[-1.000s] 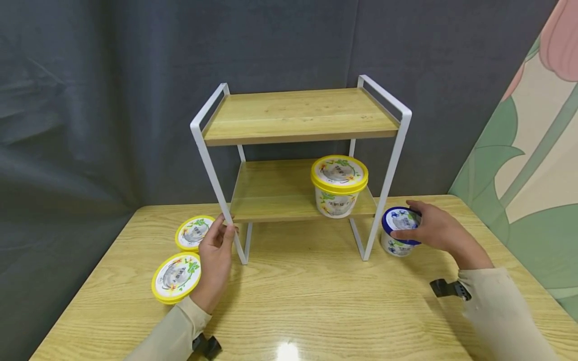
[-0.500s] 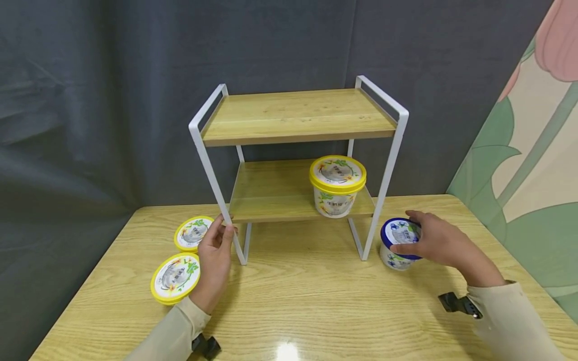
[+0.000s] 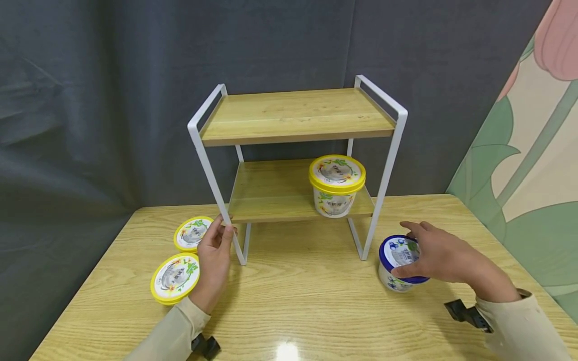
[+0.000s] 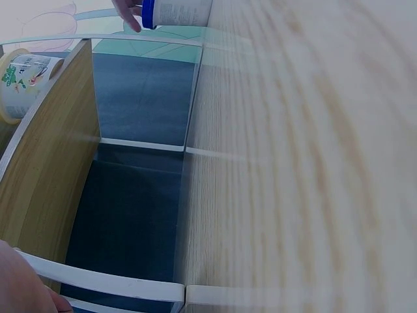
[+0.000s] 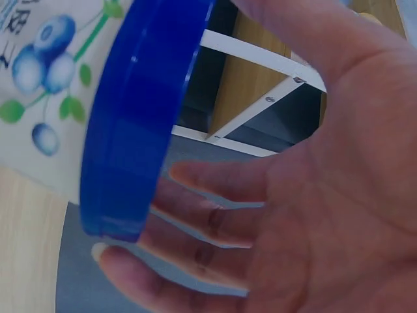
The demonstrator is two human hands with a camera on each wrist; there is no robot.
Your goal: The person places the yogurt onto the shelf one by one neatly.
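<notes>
In the head view my left hand (image 3: 215, 260) grips the left front leg (image 3: 228, 228) of a two-tier wooden shelf with a white metal frame. To the right of the shelf, my right hand (image 3: 444, 255) holds a white tub with a blue lid (image 3: 399, 253), standing on the table, its thumb and fingers spread about the lid. In the right wrist view the blue lid (image 5: 140, 124) and the blueberry print show close up, with a gap between lid and palm. A yellow-lidded tub (image 3: 336, 185) stands on the lower shelf board, at its right side.
Two more yellow-lidded tubs (image 3: 193, 233) stand on the table (image 3: 307, 306) left of the shelf, close beside my left hand. The bare upper board (image 3: 300, 113) overhangs the lower one. A dark curtain (image 3: 284, 45) hangs behind, and a flower-painted wall (image 3: 537, 175) bounds the right.
My right hand and the blue-lidded tub have moved towards me across the table. My left hand keeps its grip on the shelf leg. The yellow-lidded tubs stay in place.
</notes>
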